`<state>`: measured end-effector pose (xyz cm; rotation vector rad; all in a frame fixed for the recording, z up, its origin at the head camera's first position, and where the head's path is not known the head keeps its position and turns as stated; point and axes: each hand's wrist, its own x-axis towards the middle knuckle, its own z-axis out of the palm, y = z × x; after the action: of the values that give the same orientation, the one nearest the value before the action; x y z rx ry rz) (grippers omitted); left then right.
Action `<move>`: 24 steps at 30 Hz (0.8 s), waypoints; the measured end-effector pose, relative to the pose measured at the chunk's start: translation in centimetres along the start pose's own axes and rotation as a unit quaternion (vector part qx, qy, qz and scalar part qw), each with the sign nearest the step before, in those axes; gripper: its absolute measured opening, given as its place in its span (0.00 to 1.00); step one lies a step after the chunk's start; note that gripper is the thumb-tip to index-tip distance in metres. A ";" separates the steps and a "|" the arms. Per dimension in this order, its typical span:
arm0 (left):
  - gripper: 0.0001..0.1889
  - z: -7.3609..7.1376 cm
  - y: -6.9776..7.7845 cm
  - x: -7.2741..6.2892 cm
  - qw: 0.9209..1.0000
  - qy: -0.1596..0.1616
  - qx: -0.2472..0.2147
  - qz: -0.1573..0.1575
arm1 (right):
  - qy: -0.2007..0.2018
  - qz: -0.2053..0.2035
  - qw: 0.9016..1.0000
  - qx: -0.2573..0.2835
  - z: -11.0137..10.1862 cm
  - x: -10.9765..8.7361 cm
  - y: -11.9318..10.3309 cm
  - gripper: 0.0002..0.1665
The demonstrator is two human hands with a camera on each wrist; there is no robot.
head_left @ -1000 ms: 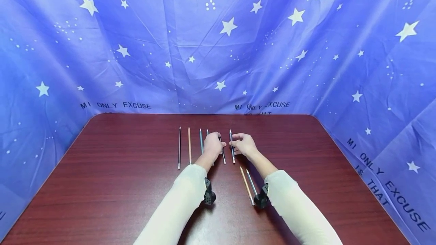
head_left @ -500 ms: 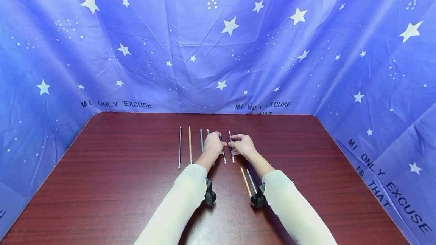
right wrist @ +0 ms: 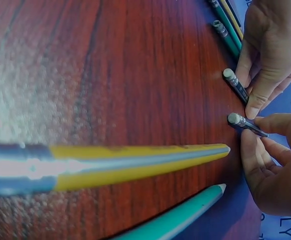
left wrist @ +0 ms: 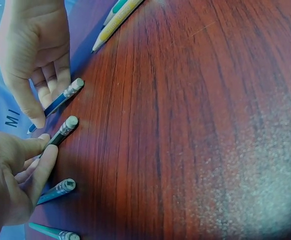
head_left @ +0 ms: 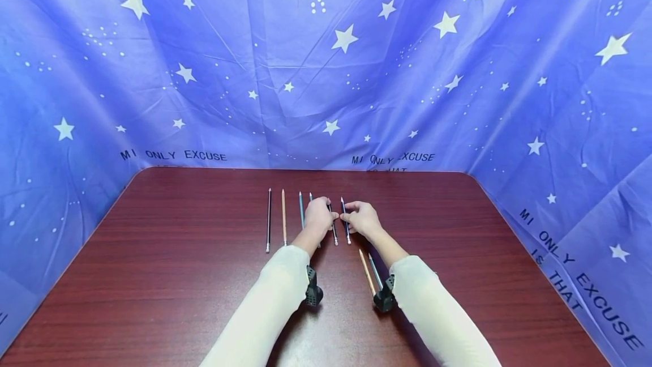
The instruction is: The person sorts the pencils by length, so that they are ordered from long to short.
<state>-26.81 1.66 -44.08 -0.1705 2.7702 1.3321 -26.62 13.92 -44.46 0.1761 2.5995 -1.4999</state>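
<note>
My left hand (head_left: 318, 217) pinches a black pencil (left wrist: 63, 131) between thumb and finger, its white eraser toward me. Just right of it, my right hand (head_left: 363, 220) pinches a dark blue pencil (left wrist: 60, 102) in the same direction, tip away from me. A narrow gap separates the two pencils. Left of them lie a teal pencil (head_left: 301, 208) and another green-blue pencil (head_left: 311, 196), the latter mostly hidden by my left hand. Farther left are an orange-tan pencil (head_left: 284, 217) and a dark pencil (head_left: 268, 220), roughly parallel.
Nearer me, a yellow pencil (right wrist: 150, 167) and a green pencil (right wrist: 185, 214) lie side by side under my right wrist, their lower ends partly covered by the wrist camera (head_left: 384, 294). The red-brown table (head_left: 178, 276) meets a blue star-printed curtain (head_left: 219, 101) behind.
My right hand has shifted slightly left with the dark blue pencil, bringing it closer to the black one. My left hand stays nearly where it was.
</note>
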 end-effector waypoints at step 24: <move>0.20 -0.1 0.2 -0.1 0.998 0.014 0.056 0.019 | 0.025 -0.021 0.998 -0.052 0.4 0.2 0.1 0.18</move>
<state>-26.72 1.72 -43.88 -0.1326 2.8759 1.1872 -26.83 13.60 -44.80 0.1498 2.7297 -1.3854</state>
